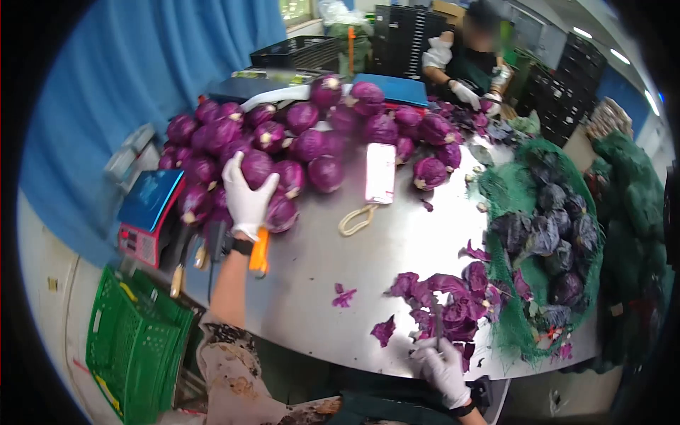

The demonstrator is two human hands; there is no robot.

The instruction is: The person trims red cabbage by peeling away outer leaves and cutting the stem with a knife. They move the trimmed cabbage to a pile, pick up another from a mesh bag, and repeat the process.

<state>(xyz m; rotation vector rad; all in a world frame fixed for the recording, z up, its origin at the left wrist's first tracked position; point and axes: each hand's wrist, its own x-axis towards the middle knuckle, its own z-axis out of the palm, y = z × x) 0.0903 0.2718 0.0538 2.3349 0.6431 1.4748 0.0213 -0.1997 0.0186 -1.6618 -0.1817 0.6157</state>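
Observation:
My left hand (248, 205), in a white glove, reaches into the pile of red cabbages with its thumb and fingers curved around one purple red cabbage (257, 168). Other heads press close about it. At the table's near edge my right hand (443, 372), also gloved, is closed on a knife (438, 322) whose dark blade points away from me. Beyond and beside that blade lie loose purple cabbage leaves (460, 312). The knife's handle is mostly hidden in my fingers.
A green mesh sack (506, 312) with darker cabbages lies to the right. A phone (380, 173) and a looped cord (356, 221) are mid-table. Scales (150, 202) stand left, above a green crate (134, 340). Across the table a co-worker's gloved hands (467, 95) handle cabbage.

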